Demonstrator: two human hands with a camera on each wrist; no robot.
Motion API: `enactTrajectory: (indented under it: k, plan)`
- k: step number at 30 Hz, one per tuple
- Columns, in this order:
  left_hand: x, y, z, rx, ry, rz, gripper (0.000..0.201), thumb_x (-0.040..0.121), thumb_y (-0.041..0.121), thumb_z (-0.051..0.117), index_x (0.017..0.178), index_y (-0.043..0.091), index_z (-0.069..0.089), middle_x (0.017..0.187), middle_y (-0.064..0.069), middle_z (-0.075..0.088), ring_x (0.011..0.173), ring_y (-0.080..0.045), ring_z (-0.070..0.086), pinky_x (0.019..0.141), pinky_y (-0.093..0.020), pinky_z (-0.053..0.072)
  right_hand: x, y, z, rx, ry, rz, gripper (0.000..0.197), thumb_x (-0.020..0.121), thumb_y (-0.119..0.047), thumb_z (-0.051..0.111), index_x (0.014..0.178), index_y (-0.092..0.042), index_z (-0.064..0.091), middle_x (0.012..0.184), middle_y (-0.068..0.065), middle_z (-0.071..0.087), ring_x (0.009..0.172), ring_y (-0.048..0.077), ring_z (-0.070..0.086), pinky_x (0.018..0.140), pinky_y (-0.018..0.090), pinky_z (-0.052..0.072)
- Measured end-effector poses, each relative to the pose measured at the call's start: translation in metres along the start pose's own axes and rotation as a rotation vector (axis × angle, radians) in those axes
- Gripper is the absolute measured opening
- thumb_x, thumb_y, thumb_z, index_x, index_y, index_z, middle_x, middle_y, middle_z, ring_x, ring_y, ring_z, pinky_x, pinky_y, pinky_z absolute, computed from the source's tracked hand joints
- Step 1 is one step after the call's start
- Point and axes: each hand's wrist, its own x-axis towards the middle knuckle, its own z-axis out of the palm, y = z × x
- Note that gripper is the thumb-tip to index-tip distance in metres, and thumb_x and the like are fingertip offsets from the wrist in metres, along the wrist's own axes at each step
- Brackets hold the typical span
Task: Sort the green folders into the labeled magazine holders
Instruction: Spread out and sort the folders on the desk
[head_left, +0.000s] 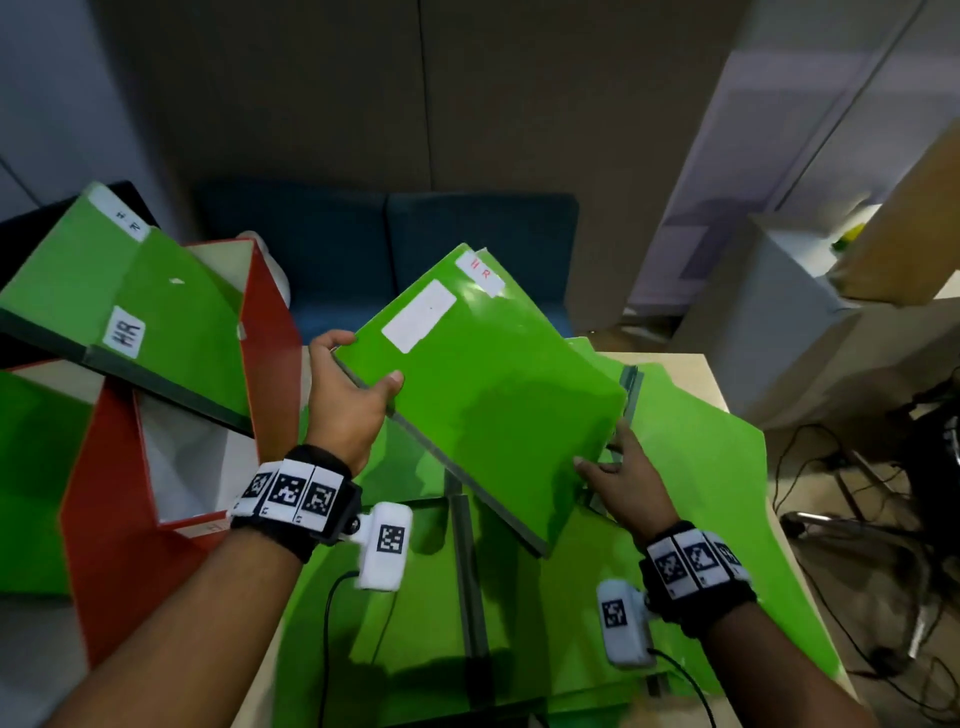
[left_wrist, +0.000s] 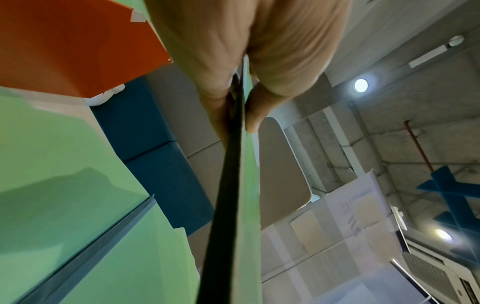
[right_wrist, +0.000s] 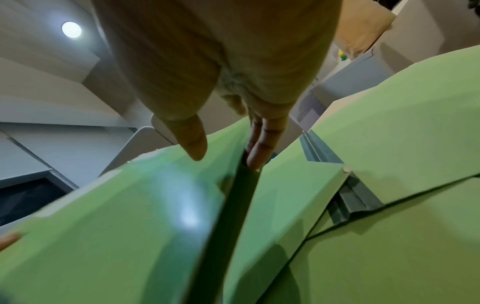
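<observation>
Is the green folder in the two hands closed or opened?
Closed: the green folder shows one flat cover, both hands holding its edges: left hand, right hand.

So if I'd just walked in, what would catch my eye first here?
Probably the bright green folder lifted in the middle, its tab marked HR, with the left hand gripping one edge and the right hand at the other. More green folders lie fanned over the table beneath. At the left stands a red magazine holder with HR-labelled folders already in it.
</observation>
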Motion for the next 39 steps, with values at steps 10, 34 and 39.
enactTrajectory:
  k: [10, 34, 39]
  plan:
    - [-0.003, 0.025, -0.036, 0.244, 0.045, 0.154, 0.066, 0.057, 0.029, 0.084, 0.106, 0.046, 0.043, 0.109, 0.005, 0.051, 0.101, -0.024, 0.057, 0.075, -0.052, 0.056, 0.064, -0.059, 0.013, -0.215, 0.011, -0.184, 0.075, 0.087, -0.052, 0.057, 0.145, -0.011, 0.034, 0.14, 0.011, 0.048, 0.128, 0.026, 0.047, 0.103, 0.037, 0.041]
    - [-0.021, 0.1, -0.164, 0.454, 0.096, 0.378, 0.033, 0.097, 0.012, 0.055, 0.129, 0.015, 0.055, 0.114, 0.017, 0.062, 0.104, 0.017, 0.053, 0.083, -0.004, 0.044, 0.041, -0.228, 0.206, -0.084, -0.045, -0.826, 0.058, 0.099, -0.021, 0.049, 0.151, -0.018, 0.024, 0.159, 0.009, 0.017, 0.146, 0.022, 0.015, 0.118, 0.033, 0.014]
    - [-0.015, 0.12, -0.195, 0.487, 0.295, 0.552, 0.027, 0.098, 0.015, 0.054, 0.125, 0.011, 0.056, 0.106, 0.017, 0.061, 0.096, 0.008, 0.059, 0.08, -0.017, 0.051, -0.001, -0.26, 0.249, 0.105, -0.208, -1.003, 0.06, 0.099, -0.031, 0.048, 0.152, -0.023, 0.02, 0.161, 0.002, 0.008, 0.145, 0.007, 0.009, 0.114, 0.017, 0.015]
